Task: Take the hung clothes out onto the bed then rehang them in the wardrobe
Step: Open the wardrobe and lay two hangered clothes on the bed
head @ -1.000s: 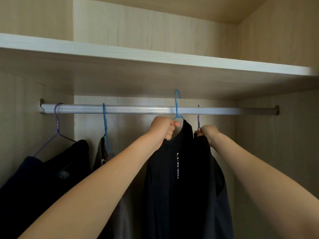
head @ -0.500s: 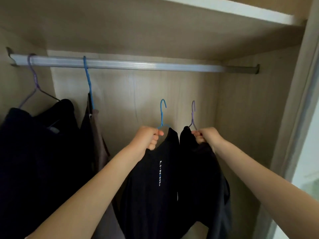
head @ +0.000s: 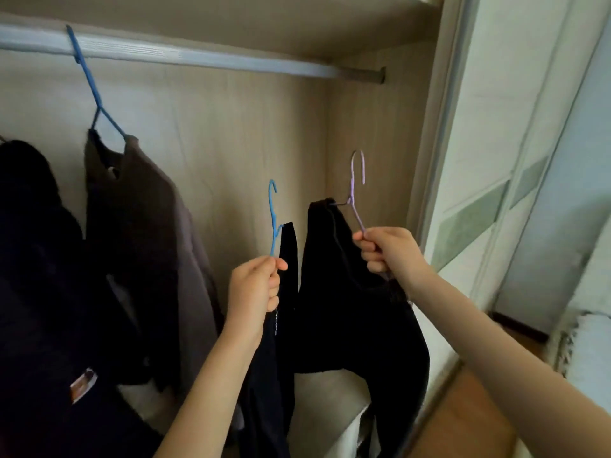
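Observation:
My left hand [head: 256,285] grips a blue hanger [head: 273,218] that carries a black shirt [head: 277,352], held well below the wardrobe rail [head: 205,59]. To its right, a purple hanger [head: 355,190] with a second black garment [head: 347,309] is gripped by my right hand [head: 385,254]. Both hooks are off the rail. Still hanging from the rail are a brown garment [head: 145,233] on another blue hanger [head: 89,84] and a dark garment [head: 39,276] at the far left.
A white sliding wardrobe door [head: 489,180] stands at the right. Beyond it lie wooden floor [head: 463,418] and the fluffy white edge of a bed [head: 582,342]. A pale shelf or box [head: 330,401] sits low inside the wardrobe.
Both hangers came off the rail and moved down and toward the right, out of the wardrobe. My view turned right and downward, bringing the sliding door and floor into sight.

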